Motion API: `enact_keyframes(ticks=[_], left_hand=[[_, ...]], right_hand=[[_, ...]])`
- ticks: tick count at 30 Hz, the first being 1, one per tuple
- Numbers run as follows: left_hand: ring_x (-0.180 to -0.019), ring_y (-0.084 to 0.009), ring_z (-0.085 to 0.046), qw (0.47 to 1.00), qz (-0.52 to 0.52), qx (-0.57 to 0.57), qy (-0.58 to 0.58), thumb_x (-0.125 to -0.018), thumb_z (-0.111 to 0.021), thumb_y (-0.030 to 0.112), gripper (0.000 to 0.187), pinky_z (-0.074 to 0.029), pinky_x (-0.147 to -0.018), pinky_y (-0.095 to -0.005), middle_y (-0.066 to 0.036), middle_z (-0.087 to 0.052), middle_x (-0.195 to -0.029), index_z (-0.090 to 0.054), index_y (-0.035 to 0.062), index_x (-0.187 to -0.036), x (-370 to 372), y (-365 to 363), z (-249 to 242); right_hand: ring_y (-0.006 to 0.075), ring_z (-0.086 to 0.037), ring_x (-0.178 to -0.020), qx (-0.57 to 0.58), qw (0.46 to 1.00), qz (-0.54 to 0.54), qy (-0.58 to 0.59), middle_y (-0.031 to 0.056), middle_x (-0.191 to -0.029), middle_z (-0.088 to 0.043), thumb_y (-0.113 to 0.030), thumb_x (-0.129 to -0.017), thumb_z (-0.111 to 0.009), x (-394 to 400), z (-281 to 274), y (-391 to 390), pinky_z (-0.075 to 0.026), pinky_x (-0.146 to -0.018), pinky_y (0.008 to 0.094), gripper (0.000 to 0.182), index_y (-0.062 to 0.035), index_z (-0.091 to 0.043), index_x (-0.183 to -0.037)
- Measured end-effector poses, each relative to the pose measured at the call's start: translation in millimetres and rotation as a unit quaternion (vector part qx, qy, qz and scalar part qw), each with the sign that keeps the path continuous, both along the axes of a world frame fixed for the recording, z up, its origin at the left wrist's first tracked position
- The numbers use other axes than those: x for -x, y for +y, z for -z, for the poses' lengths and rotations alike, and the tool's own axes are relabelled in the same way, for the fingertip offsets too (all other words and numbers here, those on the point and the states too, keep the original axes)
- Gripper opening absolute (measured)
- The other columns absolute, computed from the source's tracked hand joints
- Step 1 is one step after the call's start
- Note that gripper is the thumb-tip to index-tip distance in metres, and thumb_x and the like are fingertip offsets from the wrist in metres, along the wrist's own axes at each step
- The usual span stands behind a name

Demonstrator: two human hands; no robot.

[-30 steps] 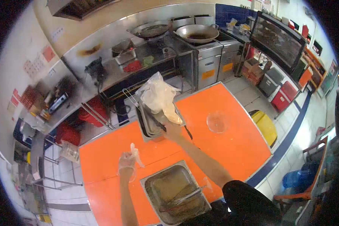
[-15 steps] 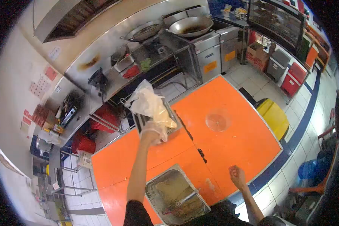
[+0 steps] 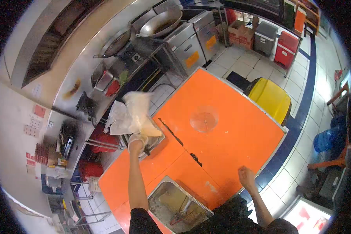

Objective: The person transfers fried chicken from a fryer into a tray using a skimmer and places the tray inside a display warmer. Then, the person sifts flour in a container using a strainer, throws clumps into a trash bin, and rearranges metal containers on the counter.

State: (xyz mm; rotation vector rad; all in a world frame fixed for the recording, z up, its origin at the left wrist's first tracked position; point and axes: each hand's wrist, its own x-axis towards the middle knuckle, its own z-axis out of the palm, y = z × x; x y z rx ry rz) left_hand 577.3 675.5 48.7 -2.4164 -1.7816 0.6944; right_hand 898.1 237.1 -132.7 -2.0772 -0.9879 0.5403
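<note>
My left hand (image 3: 137,143), in what looks like a clear plastic glove, is closed at the lower end of a plastic bag (image 3: 138,111) with pale yellowish contents. That bag lies over a metal tray (image 3: 156,143) at the left edge of the orange table (image 3: 222,156). Bare and loosely curled, my right hand (image 3: 246,176) hovers over the table's near right part; whether it holds anything is too small to tell. Close to my body sits a metal basin (image 3: 163,199) with a whisk (image 3: 182,212) in it. A clear round lid-like disc (image 3: 204,119) lies farther back.
Woks (image 3: 161,24) stand on the stove at the back. Beyond the table's right edge is a yellow bin (image 3: 270,99). A red cooler (image 3: 286,48) and a grey bin (image 3: 265,37) stand farther off. Blue water bottles (image 3: 327,140) are at the right.
The view has turned, shifting the table and stove leftward. The bag has spread and tipped over the tray, with my left hand still at its lower end. My right hand remains curled.
</note>
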Motion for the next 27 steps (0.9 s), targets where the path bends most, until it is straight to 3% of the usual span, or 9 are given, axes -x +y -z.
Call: enact_keyframes(ticks=[5, 11, 13, 17, 20, 21, 23, 26, 27], left_hand=[[-0.080, -0.0335, -0.062, 0.982, 0.048, -0.129, -0.133, -0.084, -0.050, 0.033, 0.035, -0.047, -0.070, -0.0440, -0.020, -0.064, -0.083, -0.066, 0.0029, -0.077, 125, 11, 63], [-0.085, -0.0312, -0.062, 0.979, -0.024, -0.126, -0.160, -0.076, -0.063, 0.032, 0.025, -0.047, -0.074, -0.0439, -0.015, -0.066, -0.088, -0.065, 0.0071, -0.080, 116, -90, -8], [-0.085, -0.0286, -0.061, 0.927, -0.097, -0.053, -0.359, -0.072, -0.070, 0.032, 0.027, -0.046, -0.075, -0.0434, -0.012, -0.065, -0.088, -0.064, 0.0108, -0.086, 131, -129, -8], [-0.091, -0.0249, -0.059, 0.981, 0.026, -0.166, -0.098, -0.069, -0.073, 0.038, 0.038, -0.046, -0.080, -0.0400, -0.008, -0.065, -0.094, -0.062, 0.0153, -0.097, 133, -217, -43], [-0.097, -0.0257, -0.056, 0.685, -0.380, -0.062, -0.619, -0.071, -0.071, 0.041, 0.038, -0.045, -0.084, -0.0410, -0.009, -0.064, -0.097, -0.063, 0.0151, -0.098, 171, -292, -18], [-0.099, -0.0245, -0.055, 0.902, -0.219, -0.155, -0.338, -0.074, -0.069, 0.037, 0.034, -0.045, -0.084, -0.0406, -0.009, -0.063, -0.097, -0.063, 0.0118, -0.097, 175, -325, -29], [-0.100, -0.0233, -0.053, 0.978, -0.047, -0.203, -0.009, -0.078, -0.067, 0.032, 0.031, -0.045, -0.083, -0.0403, -0.009, -0.063, -0.097, -0.062, 0.0084, -0.097, 195, -374, -25], [-0.089, -0.0178, -0.056, 0.822, -0.360, -0.149, -0.416, -0.083, -0.060, 0.021, 0.020, -0.049, -0.073, -0.0346, -0.007, -0.062, -0.091, -0.062, 0.0040, -0.095, 199, -438, -13], [-0.082, -0.0156, -0.056, 0.670, -0.477, -0.179, -0.541, -0.083, -0.056, 0.016, 0.018, -0.048, -0.067, -0.0314, -0.006, -0.061, -0.088, -0.061, 0.0027, -0.093, 181, -445, -30]], right_hand=[[0.0269, -0.057, -0.060, -0.137, 0.985, -0.106, -0.022, 0.0116, -0.075, -0.060, -0.014, -0.085, -0.059, 8, 5, 145, -0.043, -0.052, 0.0385, 0.015, -0.0059, -0.056, -0.098], [0.0184, -0.057, -0.063, -0.413, 0.900, -0.139, 0.025, 0.0073, -0.084, -0.062, -0.021, -0.090, -0.057, 34, 4, 336, -0.043, -0.052, 0.0334, 0.024, -0.0050, -0.056, -0.107], [0.0165, -0.058, -0.067, -0.320, 0.931, -0.160, 0.072, 0.0055, -0.086, -0.062, -0.027, -0.088, -0.060, 66, -65, 369, -0.045, -0.057, 0.0316, 0.028, -0.0047, -0.058, -0.105], [0.0181, -0.058, -0.069, -0.211, 0.839, -0.294, 0.406, 0.0061, -0.088, -0.063, -0.029, -0.085, -0.064, 120, -75, 497, -0.047, -0.063, 0.0318, 0.031, -0.0054, -0.059, -0.104], [0.0184, -0.059, -0.069, -0.191, 0.938, -0.202, 0.209, 0.0062, -0.087, -0.063, -0.028, -0.085, -0.064, 169, -34, 561, -0.047, -0.066, 0.0327, 0.028, -0.0071, -0.060, -0.103], [0.0188, -0.059, -0.071, -0.248, 0.935, -0.195, 0.164, 0.0068, -0.087, -0.063, -0.026, -0.085, -0.064, 172, -66, 537, -0.047, -0.067, 0.0332, 0.028, -0.0063, -0.059, -0.105], [0.0192, -0.059, -0.073, -0.294, 0.925, -0.211, 0.116, 0.0074, -0.086, -0.063, -0.024, -0.084, -0.063, 186, -138, 485, -0.047, -0.067, 0.0337, 0.028, -0.0055, -0.058, -0.106], [0.0313, -0.060, -0.084, -0.346, 0.912, -0.192, 0.107, 0.0154, -0.093, -0.064, -0.016, -0.079, -0.062, 211, -180, 423, -0.046, -0.073, 0.0360, 0.028, -0.0030, -0.059, -0.104], [0.0307, -0.060, -0.084, -0.336, 0.904, -0.237, 0.119, 0.0147, -0.092, -0.064, -0.015, -0.079, -0.061, 218, -179, 420, -0.046, -0.074, 0.0362, 0.029, -0.0027, -0.058, -0.105]])
